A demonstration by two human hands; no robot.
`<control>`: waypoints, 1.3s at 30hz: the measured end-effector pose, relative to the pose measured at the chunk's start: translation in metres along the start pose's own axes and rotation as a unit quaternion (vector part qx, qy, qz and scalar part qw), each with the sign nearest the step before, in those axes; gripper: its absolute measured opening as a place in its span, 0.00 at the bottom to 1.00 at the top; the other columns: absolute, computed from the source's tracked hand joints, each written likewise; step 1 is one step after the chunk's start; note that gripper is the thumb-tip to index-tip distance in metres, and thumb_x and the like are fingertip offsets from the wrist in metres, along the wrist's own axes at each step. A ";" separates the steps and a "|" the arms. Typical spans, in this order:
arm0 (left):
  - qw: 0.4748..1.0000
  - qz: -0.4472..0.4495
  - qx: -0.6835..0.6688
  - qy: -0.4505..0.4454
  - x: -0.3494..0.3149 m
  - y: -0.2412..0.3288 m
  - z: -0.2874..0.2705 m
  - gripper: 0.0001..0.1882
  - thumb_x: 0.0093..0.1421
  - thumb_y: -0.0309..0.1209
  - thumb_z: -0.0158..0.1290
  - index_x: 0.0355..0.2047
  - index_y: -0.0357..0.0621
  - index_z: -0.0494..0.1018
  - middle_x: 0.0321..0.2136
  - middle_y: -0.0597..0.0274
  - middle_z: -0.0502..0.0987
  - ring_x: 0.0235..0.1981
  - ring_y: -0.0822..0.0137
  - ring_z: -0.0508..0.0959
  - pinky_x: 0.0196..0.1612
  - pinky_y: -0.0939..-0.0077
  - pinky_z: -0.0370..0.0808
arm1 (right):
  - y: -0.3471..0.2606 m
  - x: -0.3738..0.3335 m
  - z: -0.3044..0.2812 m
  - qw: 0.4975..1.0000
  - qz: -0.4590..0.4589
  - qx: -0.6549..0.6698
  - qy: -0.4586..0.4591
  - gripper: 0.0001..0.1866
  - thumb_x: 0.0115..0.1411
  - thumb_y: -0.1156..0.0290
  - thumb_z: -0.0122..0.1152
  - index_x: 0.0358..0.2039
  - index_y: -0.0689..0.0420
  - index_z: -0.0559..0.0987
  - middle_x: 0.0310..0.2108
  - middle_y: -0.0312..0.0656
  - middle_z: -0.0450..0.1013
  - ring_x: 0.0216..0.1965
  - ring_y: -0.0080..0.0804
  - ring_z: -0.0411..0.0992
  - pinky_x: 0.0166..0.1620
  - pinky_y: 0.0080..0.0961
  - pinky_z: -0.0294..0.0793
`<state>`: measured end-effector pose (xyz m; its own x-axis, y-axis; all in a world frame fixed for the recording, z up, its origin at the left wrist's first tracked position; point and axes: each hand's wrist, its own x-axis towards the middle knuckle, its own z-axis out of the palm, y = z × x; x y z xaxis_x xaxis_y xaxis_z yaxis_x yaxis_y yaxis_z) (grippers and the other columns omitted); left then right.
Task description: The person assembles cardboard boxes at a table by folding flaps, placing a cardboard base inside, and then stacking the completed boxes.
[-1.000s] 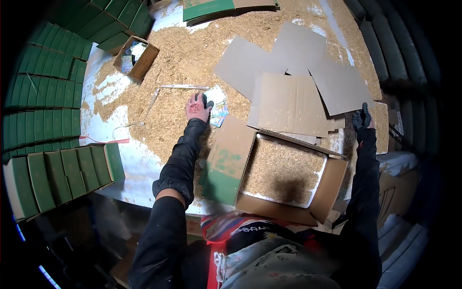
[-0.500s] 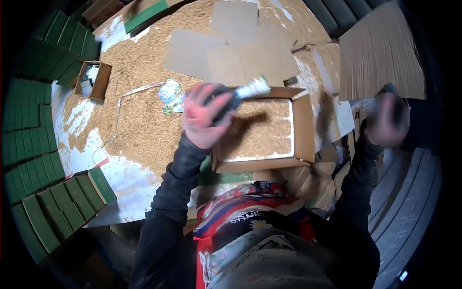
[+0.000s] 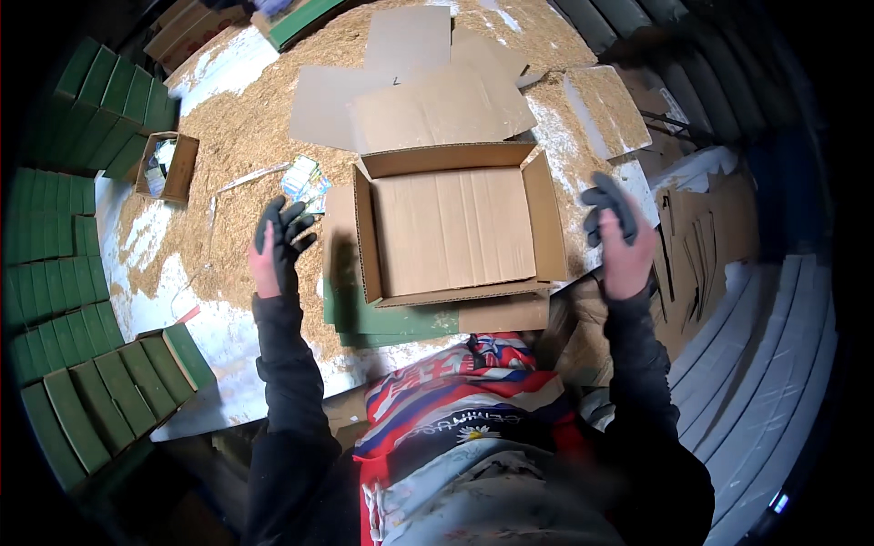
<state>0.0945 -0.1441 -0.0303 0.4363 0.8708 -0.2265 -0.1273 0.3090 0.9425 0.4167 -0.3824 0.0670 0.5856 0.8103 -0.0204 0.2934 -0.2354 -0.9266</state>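
An open brown cardboard box [image 3: 553, 227] sits in front of me. Inside it a flat cardboard sheet [image 3: 455, 227] covers whatever lies beneath. My left hand [image 3: 284, 241], in a dark glove that leaves part of the skin bare, hovers left of the box with its fingers spread and nothing in them. Close by that hand are colourful printed packets [image 3: 306, 184] on the table. My right hand [image 3: 621, 227], gloved likewise, is in the air right of the box. Its fingers are loosely bent, apart and holding nothing.
Grainy tan material covers much of the white table [image 3: 241, 314]. Flat cardboard sheets [image 3: 437, 105] lie behind the box. A small box of packets [image 3: 185, 170] stands at the left. Green boxes [image 3: 118, 391] are stacked along the left side, folded cardboard [image 3: 706, 232] at the right.
The cardboard sheet from my right hand now lies inside the box over the grainy contents. My left hand has let go of a printed packet. Both hands have moved apart to the box's sides.
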 end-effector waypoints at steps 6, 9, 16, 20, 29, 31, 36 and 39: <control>0.898 -0.042 0.439 -0.015 -0.009 -0.112 0.076 0.55 0.33 0.53 0.62 0.53 0.28 0.50 0.44 0.40 0.67 0.45 0.51 0.69 0.48 0.65 0.66 | 0.154 0.011 0.069 0.867 -0.023 -0.498 -0.016 0.39 0.52 0.53 0.55 0.56 0.64 0.53 0.58 0.52 0.49 0.61 0.38 0.41 0.61 0.33 0.35; 0.917 -0.035 0.398 0.005 -0.019 -0.096 0.071 0.52 0.36 0.54 0.61 0.54 0.33 0.52 0.46 0.41 0.66 0.49 0.51 0.67 0.52 0.65 0.61 | 0.210 0.008 0.070 0.976 0.184 0.054 -0.105 0.30 0.53 0.59 0.56 0.51 0.65 0.60 0.45 0.45 0.64 0.46 0.32 0.63 0.49 0.27 0.61; 0.975 0.149 0.161 -0.021 -0.107 0.088 -0.079 0.31 0.55 0.41 0.49 0.54 0.37 0.55 0.42 0.56 0.70 0.37 0.73 0.71 0.41 0.79 0.68 | 0.042 0.046 0.169 0.931 0.086 0.273 -0.227 0.27 0.54 0.58 0.53 0.46 0.66 0.62 0.39 0.47 0.68 0.37 0.32 0.69 0.41 0.24 0.68; 0.630 0.659 0.161 0.377 -0.237 0.254 -0.216 0.22 0.58 0.34 0.48 0.49 0.32 0.62 0.42 0.52 0.71 0.42 0.67 0.71 0.45 0.76 0.68 | -0.147 0.022 0.290 0.878 -0.095 0.358 -0.304 0.34 0.51 0.53 0.53 0.48 0.69 0.58 0.41 0.51 0.66 0.40 0.34 0.68 0.44 0.25 0.66; 0.477 0.183 0.581 0.634 -0.413 0.432 -0.668 0.27 0.61 0.43 0.40 0.56 0.41 0.53 0.48 0.56 0.66 0.44 0.60 0.70 0.49 0.73 0.65 | -0.542 -0.136 0.527 0.763 -0.234 0.458 -0.392 0.52 0.46 0.42 0.56 0.52 0.77 0.47 0.46 0.62 0.61 0.46 0.38 0.66 0.49 0.27 0.62; 0.419 0.277 0.633 0.589 -0.366 0.434 -0.683 0.26 0.61 0.39 0.37 0.57 0.41 0.49 0.49 0.51 0.64 0.45 0.58 0.69 0.50 0.71 0.64 | -0.569 -0.141 0.556 0.830 -0.296 0.326 -0.342 0.56 0.44 0.40 0.56 0.53 0.78 0.45 0.47 0.64 0.60 0.47 0.39 0.65 0.50 0.28 0.61; 0.266 0.398 0.730 0.488 -0.379 0.419 -0.689 0.26 0.62 0.32 0.31 0.59 0.40 0.42 0.50 0.42 0.60 0.46 0.54 0.67 0.51 0.68 0.62 | -0.569 -0.147 0.576 0.765 -0.604 -0.120 -0.189 0.32 0.57 0.42 0.32 0.40 0.60 0.70 0.30 0.55 0.71 0.32 0.48 0.70 0.37 0.38 0.68; 0.180 0.316 0.572 0.735 -0.319 0.410 -0.595 0.22 0.60 0.32 0.35 0.54 0.38 0.51 0.41 0.46 0.67 0.36 0.54 0.70 0.40 0.66 0.66 | -0.476 -0.122 0.518 0.749 -0.644 0.017 -0.155 0.32 0.55 0.43 0.38 0.35 0.62 0.74 0.26 0.50 0.72 0.30 0.45 0.72 0.35 0.37 0.70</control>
<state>-0.6268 -0.0674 0.2824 -0.1572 0.0137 0.9875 0.8962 0.4220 0.1368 -0.1860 -0.0910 0.3160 -0.3704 0.4409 0.8175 0.4419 0.8578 -0.2624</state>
